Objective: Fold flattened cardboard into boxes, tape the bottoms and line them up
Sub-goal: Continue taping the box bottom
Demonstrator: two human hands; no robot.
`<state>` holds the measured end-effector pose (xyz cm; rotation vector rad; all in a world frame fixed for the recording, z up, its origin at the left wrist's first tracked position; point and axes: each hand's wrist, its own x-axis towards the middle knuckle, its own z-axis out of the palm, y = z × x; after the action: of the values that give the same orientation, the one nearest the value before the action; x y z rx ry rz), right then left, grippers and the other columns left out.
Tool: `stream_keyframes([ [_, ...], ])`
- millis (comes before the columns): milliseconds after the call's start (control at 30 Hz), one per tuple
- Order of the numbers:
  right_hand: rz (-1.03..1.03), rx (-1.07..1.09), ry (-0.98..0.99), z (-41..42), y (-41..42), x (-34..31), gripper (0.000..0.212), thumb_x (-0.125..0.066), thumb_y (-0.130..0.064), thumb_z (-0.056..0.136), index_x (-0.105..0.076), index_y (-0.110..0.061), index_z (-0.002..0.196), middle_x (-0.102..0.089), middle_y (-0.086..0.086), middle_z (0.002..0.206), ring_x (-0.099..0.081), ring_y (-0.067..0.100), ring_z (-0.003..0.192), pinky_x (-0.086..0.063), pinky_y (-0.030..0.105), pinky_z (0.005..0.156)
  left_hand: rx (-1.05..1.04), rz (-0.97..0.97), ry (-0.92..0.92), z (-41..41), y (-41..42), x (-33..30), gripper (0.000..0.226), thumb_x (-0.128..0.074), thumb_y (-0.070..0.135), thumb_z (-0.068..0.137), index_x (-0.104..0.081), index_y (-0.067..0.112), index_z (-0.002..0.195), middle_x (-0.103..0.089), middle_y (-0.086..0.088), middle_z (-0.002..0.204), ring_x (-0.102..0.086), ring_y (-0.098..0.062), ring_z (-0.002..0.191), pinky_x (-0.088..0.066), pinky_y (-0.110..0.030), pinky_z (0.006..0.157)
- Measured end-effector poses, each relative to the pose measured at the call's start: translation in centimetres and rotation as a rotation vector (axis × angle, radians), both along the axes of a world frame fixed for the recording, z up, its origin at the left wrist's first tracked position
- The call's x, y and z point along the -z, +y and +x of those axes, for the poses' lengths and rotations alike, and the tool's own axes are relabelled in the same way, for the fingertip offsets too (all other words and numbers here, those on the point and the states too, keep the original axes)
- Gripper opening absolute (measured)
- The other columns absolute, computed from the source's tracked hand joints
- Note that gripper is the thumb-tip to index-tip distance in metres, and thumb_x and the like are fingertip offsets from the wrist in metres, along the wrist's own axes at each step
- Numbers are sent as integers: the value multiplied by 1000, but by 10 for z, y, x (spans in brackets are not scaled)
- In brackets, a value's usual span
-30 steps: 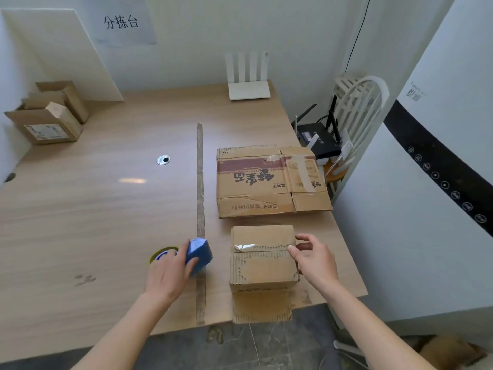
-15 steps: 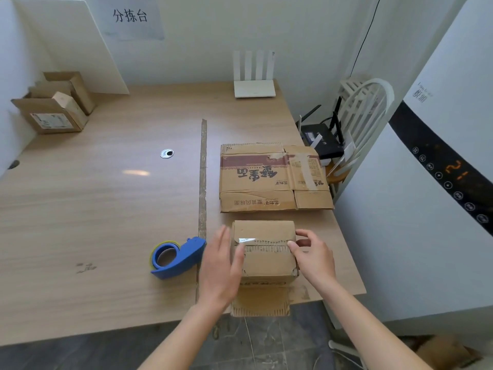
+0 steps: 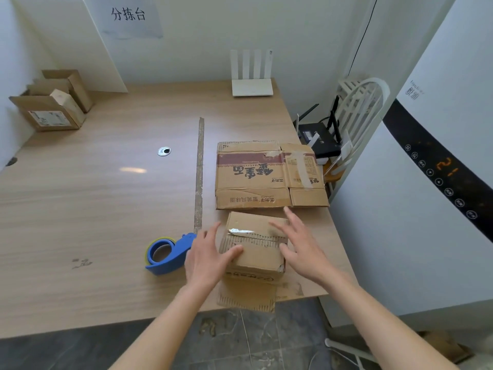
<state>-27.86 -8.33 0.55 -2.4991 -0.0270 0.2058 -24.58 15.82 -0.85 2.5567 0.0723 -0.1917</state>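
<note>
Hands flank small box (image 3: 256, 252): left hand (image 3: 206, 259) grip loosely on side, right hand (image 3: 302, 247) fingers spread, grip apart.

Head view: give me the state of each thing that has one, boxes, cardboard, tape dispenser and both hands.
Small box: folded up, taped seam on top, between both hands.
Flattened cardboard: flat on the table, unfolded.
Tape dispenser: set down, not held.
Left hand: open, thumb on the box.
Right hand: open, fingers spread at the box.
Far boxes: assembled, flaps open.
</note>
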Motion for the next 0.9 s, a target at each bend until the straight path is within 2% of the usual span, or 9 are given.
stream_keyframes([
  [33,-15,-66,48,2,-4,-2,54,-50,-28,104,-36,-49,152,-6,-13,170,-7,11,156,-16,46,128,-18,51,-121,-6,-5,-1,72,-66,70,78,-48,34,138,-55,6,117,-58,-17,103,-52,-37,76],
  [133,-54,-58,83,-3,-10,-3,39,-57,-51,96,-46,-54,134,-33,-7,147,-40,20,136,-45,43,110,-19,27,-310,-23,-16,0,34,-66,52,89,-59,28,112,-53,6,99,-58,-17,86,-46,-30,63],
  [200,-72,-64,91,-16,-10,-2,44,-61,-65,89,-44,-54,128,-33,-9,128,-51,15,115,-55,35,93,-17,-80,-283,-28,-21,2,29,-64,46,92,-61,28,114,-53,6,104,-56,-18,96,-43,-28,70],
  [267,-67,-104,103,-31,-11,4,60,-64,-77,80,-39,-57,131,-29,-12,127,-52,11,109,-58,35,89,48,-196,-211,-28,-25,5,44,-68,46,90,-60,27,130,-48,8,119,-50,-12,109,-41,-25,84],
  [367,-97,-137,78,-46,-8,15,83,-68,-83,70,-30,-60,140,-12,-15,150,-51,17,123,-55,41,96,247,-309,-53,-24,-30,13,69,-66,47,92,-39,27,152,-21,16,159,-23,-7,146,-29,-35,119],
  [433,-141,-102,-35,-48,-2,24,84,-70,-80,71,-30,-57,142,5,-14,165,-42,18,138,-50,45,105,324,-358,0,-19,-30,15,70,-61,44,96,-30,31,157,-7,23,164,-8,0,151,-18,-40,125],
  [533,-112,-77,-85,-47,6,30,81,-66,-76,78,-29,-51,146,9,-15,170,-26,16,152,-39,47,117,314,-347,-14,-10,-25,10,60,-52,44,101,-30,34,156,-13,23,163,-12,-1,150,-20,-42,124],
  [700,-79,-61,-33,-41,8,26,82,-68,-70,80,-25,-52,148,11,-22,169,-22,14,155,-35,45,120,30,21,-293,-6,24,17,60,-63,44,93,-43,27,147,-51,1,141,-47,-23,131,-43,-44,108],
  [900,-59,-83,9,-34,6,19,81,-74,-58,84,-28,-46,149,9,-17,171,-13,13,158,-25,44,126,-15,497,2,0,65,53,88,-60,64,87,-20,27,157,-54,-17,128,-54,-33,116,-42,-41,99],
])
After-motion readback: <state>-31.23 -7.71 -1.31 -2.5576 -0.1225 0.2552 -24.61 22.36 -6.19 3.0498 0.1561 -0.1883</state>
